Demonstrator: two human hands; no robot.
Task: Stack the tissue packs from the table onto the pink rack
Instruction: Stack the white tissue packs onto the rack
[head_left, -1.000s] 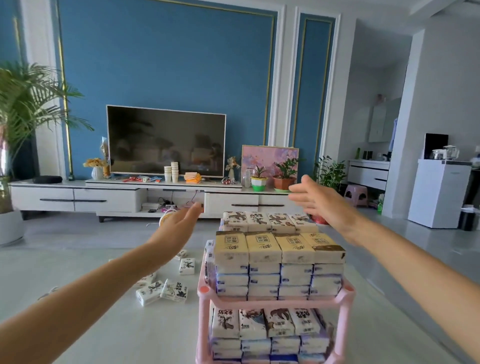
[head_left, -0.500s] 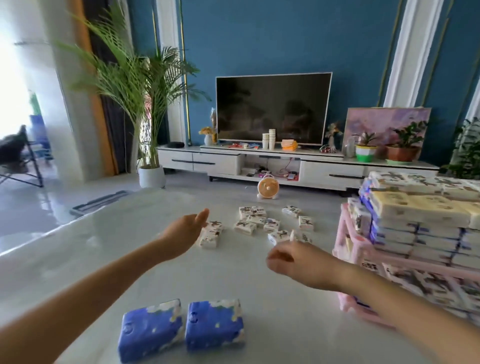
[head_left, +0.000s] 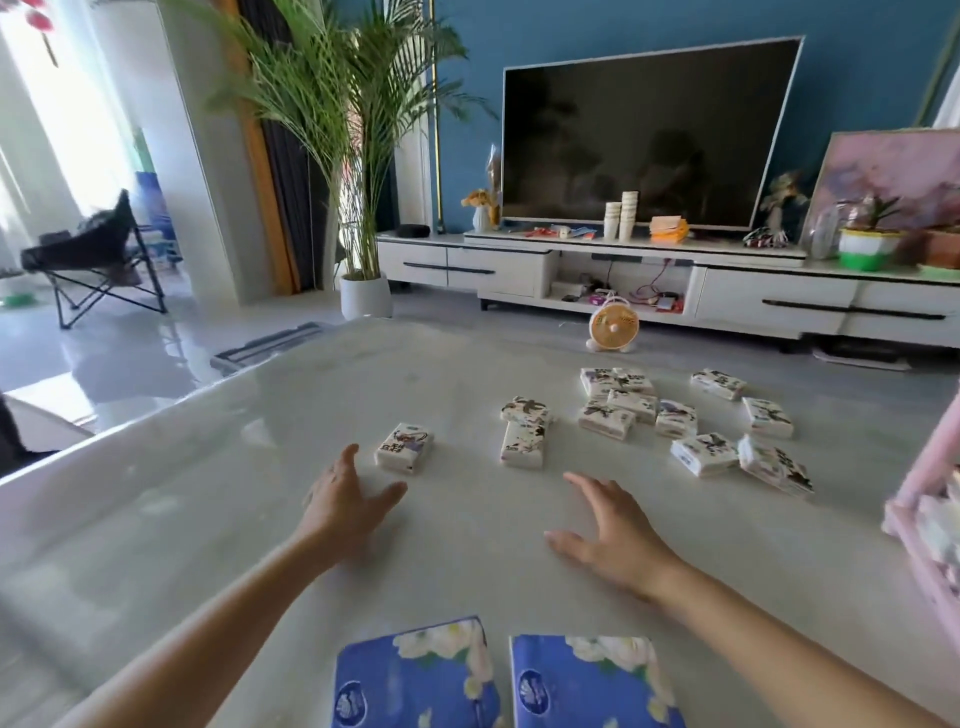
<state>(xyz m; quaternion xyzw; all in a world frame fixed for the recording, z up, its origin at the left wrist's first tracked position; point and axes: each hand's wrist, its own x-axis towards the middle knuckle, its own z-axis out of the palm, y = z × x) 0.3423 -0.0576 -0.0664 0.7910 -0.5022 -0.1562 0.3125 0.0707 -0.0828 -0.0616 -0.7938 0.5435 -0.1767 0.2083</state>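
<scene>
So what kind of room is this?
Most likely a home living room: a large television stands on a low white console, with a potted palm beside it and a folding chair.

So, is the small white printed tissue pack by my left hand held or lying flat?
Lying flat: the small white printed tissue pack rests on the table beyond the left hand, whose spread fingers hold nothing.

Glossy, smooth table (head_left: 260, 467) (marble-like sheen) under shiny film-wrapped tissue packs (head_left: 404, 448).

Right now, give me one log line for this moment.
left hand: open, near lone tissue pack | right hand: open, empty | pink rack: at right edge
</scene>
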